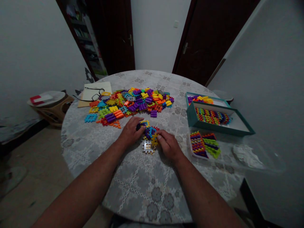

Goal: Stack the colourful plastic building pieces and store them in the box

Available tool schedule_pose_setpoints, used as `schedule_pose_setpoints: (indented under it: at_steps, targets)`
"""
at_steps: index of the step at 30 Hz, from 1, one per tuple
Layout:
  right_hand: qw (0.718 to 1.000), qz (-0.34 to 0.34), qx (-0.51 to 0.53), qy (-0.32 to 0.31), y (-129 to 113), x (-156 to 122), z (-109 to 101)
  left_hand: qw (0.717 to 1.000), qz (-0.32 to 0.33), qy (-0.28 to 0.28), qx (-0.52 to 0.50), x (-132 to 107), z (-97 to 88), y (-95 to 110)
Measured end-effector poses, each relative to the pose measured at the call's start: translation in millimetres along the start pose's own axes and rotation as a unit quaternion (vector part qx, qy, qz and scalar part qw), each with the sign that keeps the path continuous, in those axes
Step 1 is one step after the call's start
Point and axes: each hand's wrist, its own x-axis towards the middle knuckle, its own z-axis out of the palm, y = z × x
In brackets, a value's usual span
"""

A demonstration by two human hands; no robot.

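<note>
Between my hands on the table is a small cluster of joined plastic interlocking blocks (148,133) in purple, blue, yellow and red. My left hand (132,130) grips its far left side, thumb and fingers closed around the edge. On the near right, my right hand (168,143) pinches a yellow block (154,139) at the cluster's edge. A white window-shaped block (147,146) lies at the near side of the cluster; whether it is joined on I cannot tell. My fingers hide part of the cluster.
A wide heap of colourful blocks (133,103) spreads beyond my hands. Eyeglasses (96,96) lie on papers (104,87) at the left. To the right stand a green box (213,126) of sorted blocks, another open box (220,100), and a clear plastic tub (201,155) holding stacked blocks.
</note>
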Motion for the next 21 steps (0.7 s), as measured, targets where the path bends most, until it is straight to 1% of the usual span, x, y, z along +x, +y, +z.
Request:
schedule_pose_setpoints:
  at_steps: [1,3,8,12,15,17,21]
  targets:
    - [1.0,-0.015,-0.013,-0.009,-1.1,0.1,2.7,1.0,0.006,-0.011,0.0,0.1,-0.6,0.6]
    - [0.999,-0.021,-0.036,0.006,-1.2,1.6,7.6,1.0,0.016,-0.027,0.003,0.3,-0.6,0.6]
    - [0.995,0.033,-0.056,0.07,5.4,5.7,9.7,0.998,0.019,-0.045,0.033,-1.1,3.7,-2.4]
    - [0.992,0.038,-0.091,0.085,10.1,7.3,9.4,0.994,0.001,-0.092,0.059,-3.5,1.1,-0.6]
    - [0.987,0.025,-0.127,0.091,12.0,8.9,11.4,0.99,-0.01,-0.129,0.057,-5.9,-7.0,5.7]
    - [0.984,0.025,-0.145,0.101,12.5,9.8,11.6,0.984,-0.008,-0.165,0.06,-8.4,-12.5,12.9]
    - [0.973,0.068,-0.177,0.129,12.7,11.3,7.3,0.966,0.005,-0.242,0.092,-13.9,-17.6,30.5]
